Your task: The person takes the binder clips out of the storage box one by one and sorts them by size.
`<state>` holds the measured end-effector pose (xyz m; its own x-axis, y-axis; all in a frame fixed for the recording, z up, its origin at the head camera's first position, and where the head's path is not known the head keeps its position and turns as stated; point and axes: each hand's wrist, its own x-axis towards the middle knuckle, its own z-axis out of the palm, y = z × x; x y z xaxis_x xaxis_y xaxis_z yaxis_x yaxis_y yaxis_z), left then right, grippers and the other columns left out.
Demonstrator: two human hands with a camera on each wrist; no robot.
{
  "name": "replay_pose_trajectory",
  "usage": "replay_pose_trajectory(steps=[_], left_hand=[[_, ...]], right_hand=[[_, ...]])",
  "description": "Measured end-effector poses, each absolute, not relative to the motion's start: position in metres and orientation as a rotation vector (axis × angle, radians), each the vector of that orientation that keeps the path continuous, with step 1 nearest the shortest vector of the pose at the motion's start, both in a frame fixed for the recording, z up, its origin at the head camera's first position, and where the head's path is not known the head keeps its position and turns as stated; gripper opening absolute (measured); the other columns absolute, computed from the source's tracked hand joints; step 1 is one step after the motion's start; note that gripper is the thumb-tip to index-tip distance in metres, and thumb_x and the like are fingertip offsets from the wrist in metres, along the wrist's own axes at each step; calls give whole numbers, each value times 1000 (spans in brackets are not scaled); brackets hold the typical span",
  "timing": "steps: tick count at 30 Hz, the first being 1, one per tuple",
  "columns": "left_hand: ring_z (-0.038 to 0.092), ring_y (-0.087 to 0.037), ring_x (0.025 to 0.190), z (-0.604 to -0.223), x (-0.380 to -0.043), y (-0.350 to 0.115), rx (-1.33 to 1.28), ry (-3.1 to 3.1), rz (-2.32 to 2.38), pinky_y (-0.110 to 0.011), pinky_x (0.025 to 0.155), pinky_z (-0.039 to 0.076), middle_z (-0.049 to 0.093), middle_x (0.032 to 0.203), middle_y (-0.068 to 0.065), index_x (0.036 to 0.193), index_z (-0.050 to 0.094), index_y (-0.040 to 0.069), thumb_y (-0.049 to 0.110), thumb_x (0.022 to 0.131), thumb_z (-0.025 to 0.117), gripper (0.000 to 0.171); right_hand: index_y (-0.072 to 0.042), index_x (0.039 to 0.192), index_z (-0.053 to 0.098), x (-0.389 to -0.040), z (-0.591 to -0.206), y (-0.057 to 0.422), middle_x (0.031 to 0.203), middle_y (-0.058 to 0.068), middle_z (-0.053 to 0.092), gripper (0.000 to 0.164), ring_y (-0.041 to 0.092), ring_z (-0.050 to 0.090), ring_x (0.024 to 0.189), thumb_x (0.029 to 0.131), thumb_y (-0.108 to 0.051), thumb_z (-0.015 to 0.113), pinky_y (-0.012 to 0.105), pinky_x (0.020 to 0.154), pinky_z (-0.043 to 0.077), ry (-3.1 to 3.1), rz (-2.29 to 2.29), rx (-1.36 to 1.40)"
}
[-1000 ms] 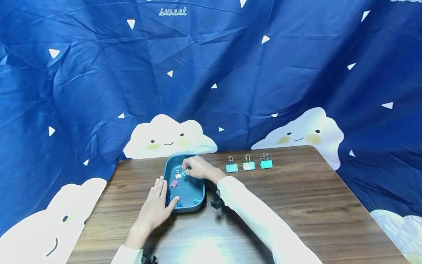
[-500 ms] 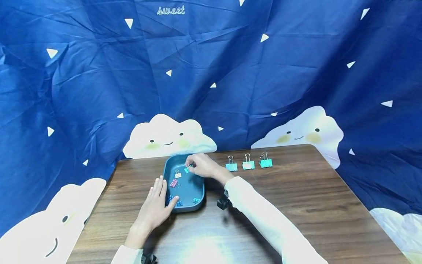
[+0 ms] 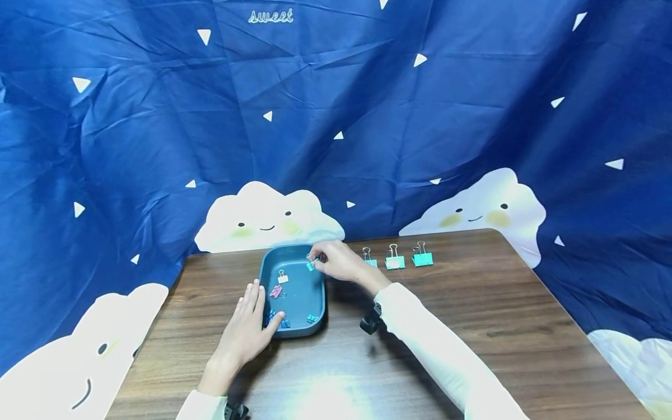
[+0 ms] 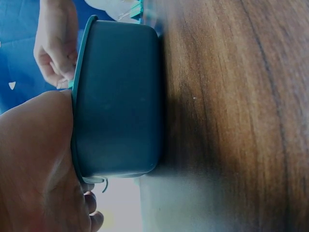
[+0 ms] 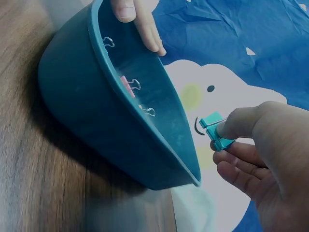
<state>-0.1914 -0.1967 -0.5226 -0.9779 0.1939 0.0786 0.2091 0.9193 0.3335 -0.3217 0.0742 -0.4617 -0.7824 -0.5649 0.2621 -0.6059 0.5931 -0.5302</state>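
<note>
My right hand (image 3: 340, 262) pinches a small turquoise binder clip (image 5: 211, 120) between thumb and fingers, with its wire handle showing. In the head view that clip overlaps the far right part of the blue bin (image 3: 301, 298); the right wrist view has it above the rim. My left hand (image 3: 245, 333) rests along the bin's left side with straight fingers, the thumb reaching over the near left corner. Inside lie a white binder clip (image 3: 283, 279), a pink clip (image 3: 276, 291), blue clips (image 3: 286, 324) partly under the thumb, and a teal clip (image 3: 312, 318).
Three larger turquoise binder clips stand in a row right of the bin: a left one (image 3: 371, 263) partly behind my right hand, a middle one (image 3: 395, 263) and a right one (image 3: 422, 259). A blue cloth (image 3: 367, 146) hangs behind the wooden table (image 3: 472, 303).
My right hand has lifted the small turquoise clip away from beside the white one and carried it right toward the bin's right rim. The left hand stays in place.
</note>
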Motion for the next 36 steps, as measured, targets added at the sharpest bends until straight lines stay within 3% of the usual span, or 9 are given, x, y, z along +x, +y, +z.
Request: replay_pose_trajectory(steps=[5, 36], left_hand=[[11, -42, 166, -523, -191, -197, -320, -3035, -533, -60, 134, 18, 10, 178, -25, 167, 21, -6, 57, 108, 53, 92], [10, -41, 166, -521, -192, -197, -303, -3051, -537, -58, 134, 16, 10, 178, -24, 167, 21, -5, 55, 108, 54, 91]], right_hand=[[-11, 111, 78, -322, -461, 88, 106, -1, 79, 14, 10, 67, 87, 100, -13, 71, 28, 80, 58, -2751, 990, 958], [-13, 107, 78, -309, -474, 172, 100, -1, 78, 9, 11, 69, 89, 100, -14, 72, 33, 83, 59, -2747, 1078, 737]])
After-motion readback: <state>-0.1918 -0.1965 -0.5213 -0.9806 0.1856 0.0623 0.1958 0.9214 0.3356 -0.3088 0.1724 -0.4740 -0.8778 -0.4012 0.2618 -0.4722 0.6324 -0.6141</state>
